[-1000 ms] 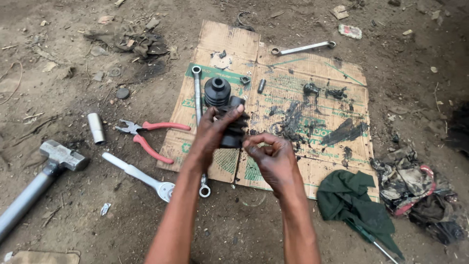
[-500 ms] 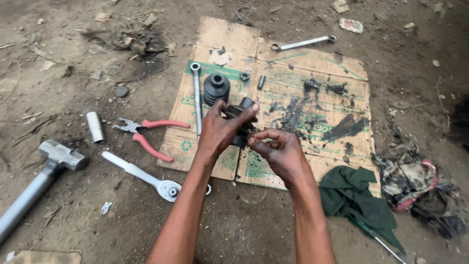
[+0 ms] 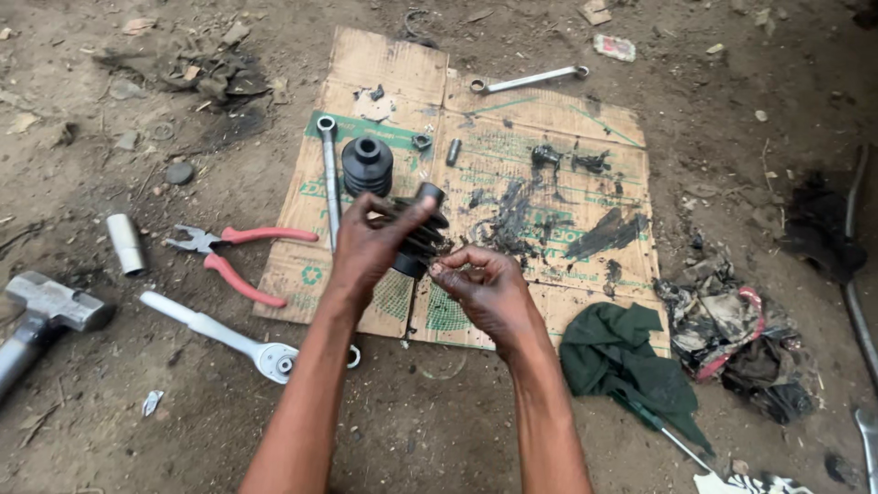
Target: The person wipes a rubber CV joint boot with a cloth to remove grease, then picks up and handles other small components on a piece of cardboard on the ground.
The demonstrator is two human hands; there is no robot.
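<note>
My left hand is wrapped around a black ribbed rubber boot, held tilted above a greasy sheet of cardboard. My right hand is at the boot's lower end, fingers pinched together on something thin and dark there; what it is cannot be made out. A thin dark strip hangs down below the boot. A second black rubber boot stands upright on the cardboard just beyond my hands, with a long wrench lying beside it.
Red-handled pliers, a ratchet handle, a metal socket and a hammer lie on the dirt to the left. A spanner lies at the cardboard's far edge. A green rag and dirty cloths lie to the right.
My hands have stayed together on the boot, shifting slightly up and right in view. The left hand's fingers have spread further over the boot; the right hand stays pinched at its end.
</note>
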